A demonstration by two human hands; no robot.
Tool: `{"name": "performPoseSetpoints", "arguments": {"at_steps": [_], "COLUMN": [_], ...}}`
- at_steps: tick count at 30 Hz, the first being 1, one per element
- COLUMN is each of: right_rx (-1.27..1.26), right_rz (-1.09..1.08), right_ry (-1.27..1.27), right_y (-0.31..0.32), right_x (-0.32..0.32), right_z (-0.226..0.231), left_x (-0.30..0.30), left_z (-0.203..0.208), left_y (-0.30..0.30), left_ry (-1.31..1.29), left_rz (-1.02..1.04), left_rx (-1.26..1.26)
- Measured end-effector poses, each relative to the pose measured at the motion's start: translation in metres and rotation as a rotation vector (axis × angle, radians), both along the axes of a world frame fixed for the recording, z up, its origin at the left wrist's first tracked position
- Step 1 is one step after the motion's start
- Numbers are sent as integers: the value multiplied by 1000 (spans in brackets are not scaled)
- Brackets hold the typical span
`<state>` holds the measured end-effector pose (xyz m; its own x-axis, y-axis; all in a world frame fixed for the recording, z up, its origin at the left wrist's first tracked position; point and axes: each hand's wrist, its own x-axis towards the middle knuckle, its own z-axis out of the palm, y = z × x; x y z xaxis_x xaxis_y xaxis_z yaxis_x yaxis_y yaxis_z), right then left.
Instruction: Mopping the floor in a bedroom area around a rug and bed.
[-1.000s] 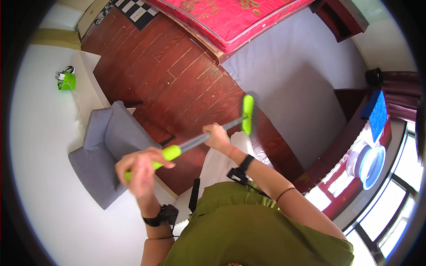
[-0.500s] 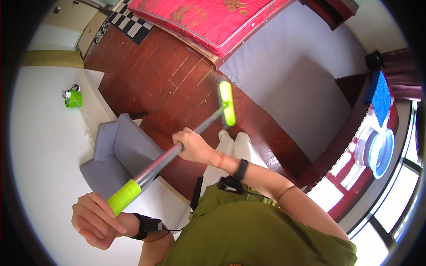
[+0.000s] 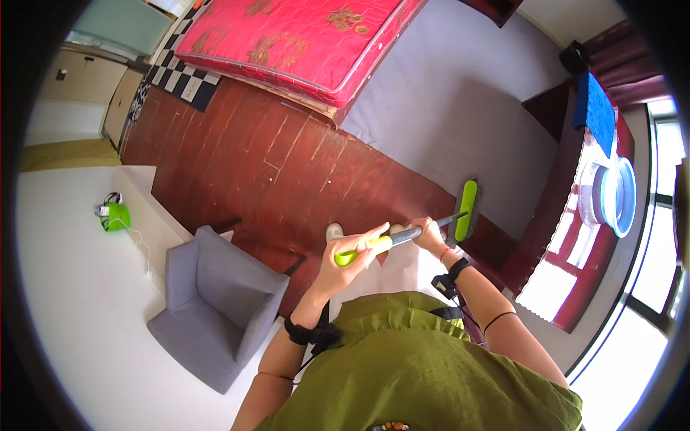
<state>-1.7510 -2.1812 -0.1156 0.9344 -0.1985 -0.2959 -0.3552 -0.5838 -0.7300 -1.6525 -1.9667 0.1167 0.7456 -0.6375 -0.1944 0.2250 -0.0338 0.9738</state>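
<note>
A broom (image 3: 467, 210) with a lime-green head and dark bristles is held across the front of my body. My left hand (image 3: 343, 264) is closed round the lime-green grip at the top end of its handle. Lower down, my right hand (image 3: 429, 237) wraps round the dark grey pole, close to the broom head. The head is just beyond my right hand, by the border of the dark red wooden floor (image 3: 244, 154) and the grey floor covering (image 3: 474, 122). Whether the bristles touch the floor I cannot tell.
A red mattress (image 3: 287, 43) on a low base stands ahead. To my left is a grey armchair (image 3: 215, 302), with a green pouch (image 3: 115, 217) and cable beyond it. On the right, a dark red table (image 3: 568, 287) bears a blue basin (image 3: 618, 197) and a blue cloth (image 3: 598, 118).
Both hands have carried the broom to the right. Its head has gone from ahead of my feet to my right side, and my left hand has come in toward the middle.
</note>
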Motion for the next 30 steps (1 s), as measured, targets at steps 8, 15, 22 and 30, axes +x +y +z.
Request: {"name": "performPoseSetpoints", "arguments": {"at_steps": [8,15,22,30], "right_rx": [-6,116,222,209], "right_rz": [53,146,129,-99], "right_ry": [-95,53,-60,15], "right_y": [127,274,333,300], "right_x": [70,163,207,133], "right_z": [2,44,84,65], "left_x": [47,109,148,159], "left_z": [5,56,99,71], "left_y": [119,245,262,215], "left_ry": [63,-357,-488,-651], "left_rz": [275,272,403,185], "left_rx": [-81,-72,-48,120]}}
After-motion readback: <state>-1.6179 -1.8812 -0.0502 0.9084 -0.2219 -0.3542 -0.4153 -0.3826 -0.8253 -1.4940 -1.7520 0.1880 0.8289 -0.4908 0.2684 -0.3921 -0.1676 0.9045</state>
